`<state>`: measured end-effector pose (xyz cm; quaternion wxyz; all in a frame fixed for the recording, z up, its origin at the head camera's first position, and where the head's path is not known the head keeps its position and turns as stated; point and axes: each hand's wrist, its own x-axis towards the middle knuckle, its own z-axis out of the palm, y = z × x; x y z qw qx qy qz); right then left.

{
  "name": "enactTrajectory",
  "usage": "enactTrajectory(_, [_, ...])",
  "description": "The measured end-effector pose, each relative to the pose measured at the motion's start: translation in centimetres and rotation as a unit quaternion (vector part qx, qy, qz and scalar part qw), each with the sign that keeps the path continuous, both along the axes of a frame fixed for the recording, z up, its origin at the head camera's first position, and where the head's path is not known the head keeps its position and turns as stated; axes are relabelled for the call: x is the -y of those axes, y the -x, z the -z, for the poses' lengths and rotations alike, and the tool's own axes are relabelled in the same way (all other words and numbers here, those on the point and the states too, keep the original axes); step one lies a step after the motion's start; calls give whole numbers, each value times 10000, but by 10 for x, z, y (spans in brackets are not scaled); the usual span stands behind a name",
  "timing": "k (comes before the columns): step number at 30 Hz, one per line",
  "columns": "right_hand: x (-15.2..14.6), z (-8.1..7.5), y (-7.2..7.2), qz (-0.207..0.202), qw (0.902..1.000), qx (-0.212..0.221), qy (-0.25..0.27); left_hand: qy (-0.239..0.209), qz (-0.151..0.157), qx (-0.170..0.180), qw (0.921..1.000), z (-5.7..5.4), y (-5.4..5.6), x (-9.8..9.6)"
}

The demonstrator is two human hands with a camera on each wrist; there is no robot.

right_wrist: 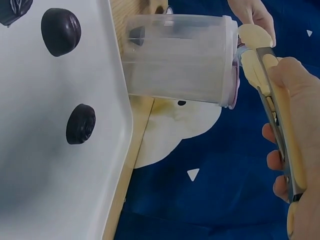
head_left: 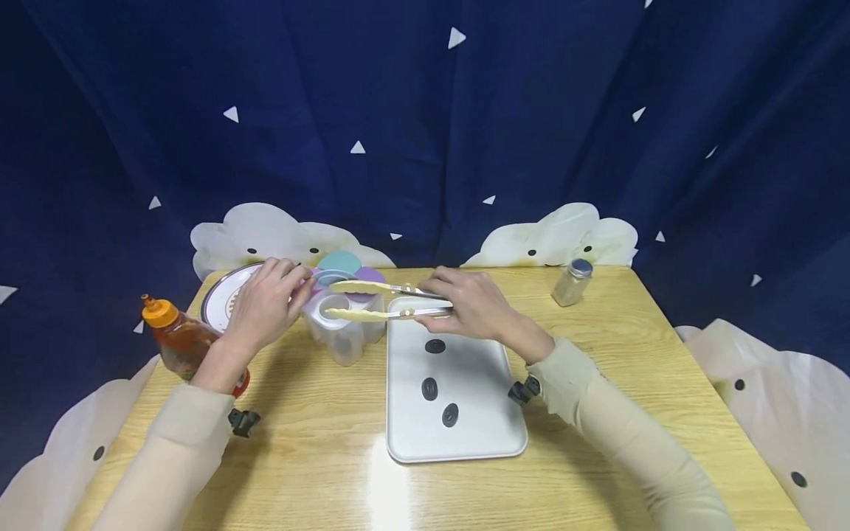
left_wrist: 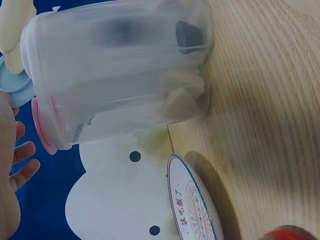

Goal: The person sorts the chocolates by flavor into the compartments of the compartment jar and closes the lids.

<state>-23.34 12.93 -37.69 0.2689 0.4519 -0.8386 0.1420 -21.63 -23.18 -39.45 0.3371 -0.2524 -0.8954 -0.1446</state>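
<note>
A clear container [head_left: 343, 344] with several petal-like coloured lids stands left of the tray. My left hand [head_left: 267, 301] pinches its raised light-blue lid [left_wrist: 17, 86] at the edge. My right hand [head_left: 473, 301] grips a pair of tongs [right_wrist: 281, 125] with cream-yellow tips. The tips are spread apart over the container's uncovered round opening [head_left: 334, 305], with nothing seen between them. Through the clear wall, a dark piece [left_wrist: 189, 37] lies in one compartment and pale chunks [left_wrist: 182, 102] in another. Three black oval pieces [head_left: 429, 389] rest on the white tray [head_left: 488, 435].
An orange-capped sauce bottle [head_left: 182, 341] stands at the left beside my left forearm. Behind that hand is a white patterned bowl [head_left: 219, 304], partly hidden. A shaker jar [head_left: 572, 283] with a metal cap stands at the back right of the wooden table [head_left: 319, 457].
</note>
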Motion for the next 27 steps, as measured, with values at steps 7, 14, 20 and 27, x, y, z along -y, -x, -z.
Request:
enactTrajectory(7, [-14,-2,-5,55,10000,46,-18,7,19,-15,10000,-1,-1,2])
enactTrajectory(14, [-43,1,-9,162,9998,-1,100,16,-4,-18,10000,-1,-1,4])
enactTrajectory(20, [-76,8,-14,269,9996,-2,113,28,12,-22,10000,0,0,2])
enactTrajectory(27, [-107,30,-19,500,9984,245,-128,21,1,57,10000,1,1,1])
